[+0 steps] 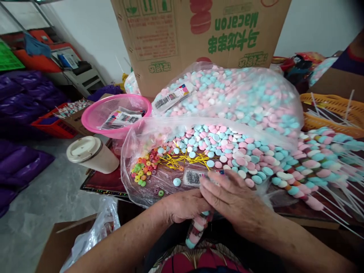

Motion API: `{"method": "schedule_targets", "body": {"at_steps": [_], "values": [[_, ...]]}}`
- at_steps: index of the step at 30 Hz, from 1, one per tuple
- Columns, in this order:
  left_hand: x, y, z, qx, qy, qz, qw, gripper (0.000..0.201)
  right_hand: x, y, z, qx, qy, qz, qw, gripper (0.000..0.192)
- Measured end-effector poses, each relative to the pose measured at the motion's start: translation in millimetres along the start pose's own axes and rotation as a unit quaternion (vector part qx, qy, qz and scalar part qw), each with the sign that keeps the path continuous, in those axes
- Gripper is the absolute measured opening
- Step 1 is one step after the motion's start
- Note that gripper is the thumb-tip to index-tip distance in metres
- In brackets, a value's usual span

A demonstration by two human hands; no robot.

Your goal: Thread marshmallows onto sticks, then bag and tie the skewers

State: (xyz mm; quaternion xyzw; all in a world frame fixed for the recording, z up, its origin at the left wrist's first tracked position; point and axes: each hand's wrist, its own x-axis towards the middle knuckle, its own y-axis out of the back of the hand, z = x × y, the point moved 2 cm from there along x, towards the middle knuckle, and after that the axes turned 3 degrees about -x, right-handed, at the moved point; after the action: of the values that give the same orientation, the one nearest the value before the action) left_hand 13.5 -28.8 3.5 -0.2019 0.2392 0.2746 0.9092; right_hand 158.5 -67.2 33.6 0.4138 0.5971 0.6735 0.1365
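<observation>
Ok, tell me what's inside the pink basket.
The pink basket holds flat printed label cards with barcode-like print, lying against its mesh wall. How many there are, and anything beneath them, cannot be seen: the near rim and the cards themselves cover the bottom.

Left hand (183, 206) curled, right hand (233, 201) overlapping it, both forearms angled inward
</observation>
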Motion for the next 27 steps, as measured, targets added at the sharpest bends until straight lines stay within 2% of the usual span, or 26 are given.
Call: {"method": "schedule_targets", "body": {"at_steps": [2,4,6,7,8,9,10,11,12,13,14,15,16,17,19,20,21,23,25,27], "values": [[0,-1.0,1,0.042,0.034,-0.056,0.997,0.021,-7,-9,-4,-0.045,0.085,-0.039,0.995,0.038],[-3,-1.7,2,0.097,0.083,-0.103,0.986,0.019,-14,-19,-6,-0.061,0.107,-0.062,0.990,0.031],[-8,-1.3,4,0.224,0.090,-0.093,0.966,0.017,-18,-27,-9,-0.030,0.099,-0.091,0.991,0.022],[-11,-0.7,5,0.320,0.066,-0.058,0.943,0.017,-19,-30,-12,0.014,0.073,-0.108,0.991,0.020],[-15,-0.4,6,0.425,0.020,-0.011,0.905,0.017,-18,-32,-15,0.082,0.029,-0.131,0.987,0.019],[-20,-0.8,6,0.523,-0.041,0.038,0.851,0.015,-17,-34,-17,0.173,-0.035,-0.164,0.971,0.019],[-25,-1.5,5,0.598,-0.110,0.085,0.789,0.013,-15,-36,-20,0.278,-0.116,-0.202,0.932,0.021],[-31,-2.0,2,0.647,-0.176,0.124,0.731,0.011,-13,-38,-23,0.386,-0.202,-0.242,0.867,0.022],[-36,-1.9,-2,0.673,-0.235,0.151,0.685,0.010,-11,-39,-25,0.483,-0.276,-0.279,0.783,0.022],[-41,-0.6,-7,0.678,-0.288,0.172,0.654,0.011,-7,-39,-25,0.556,-0.326,-0.307,0.700,0.022],[-45,2.0,-13,0.664,-0.329,0.195,0.642,0.013,-2,-39,-23,0.601,-0.351,-0.325,0.640,0.023],[-48,6.2,-18,0.631,-0.353,0.222,0.654,0.016,4,-39,-16,0.614,-0.358,-0.330,0.621,0.024],[-49,11.4,-22,0.579,-0.364,0.253,0.685,0.019,12,-38,-6,0.593,-0.354,-0.321,0.648,0.027],[-49,17.5,-26,0.503,-0.359,0.291,0.730,0.021,20,-39,7,0.533,-0.349,-0.299,0.710,0.030],[-48,29.6,-31,0.291,-0.310,0.366,0.827,0.022,37,-43,38,0.281,-0.356,-0.205,0.867,0.033],[-46,34.1,-33,0.168,-0.273,0.391,0.863,0.021,44,-47,50,0.129,-0.353,-0.176,0.910,0.033],[-44,37.1,-34,0.048,-0.232,0.405,0.883,0.020,51,-54,59,0.014,-0.341,-0.167,0.925,0.031],[-40,39.2,-33,-0.149,-0.151,0.393,0.894,0.021,60,-69,68,-0.089,-0.318,-0.178,0.927,0.026],[-37,39.9,-30,-0.259,-0.094,0.366,0.889,0.026,64,-80,71,-0.092,-0.303,-0.194,0.928,0.024],[-36,42.2,-27,-0.298,-0.075,0.353,0.884,0.028,63,-81,73,-0.096,-0.290,-0.202,0.930,0.024]]}}
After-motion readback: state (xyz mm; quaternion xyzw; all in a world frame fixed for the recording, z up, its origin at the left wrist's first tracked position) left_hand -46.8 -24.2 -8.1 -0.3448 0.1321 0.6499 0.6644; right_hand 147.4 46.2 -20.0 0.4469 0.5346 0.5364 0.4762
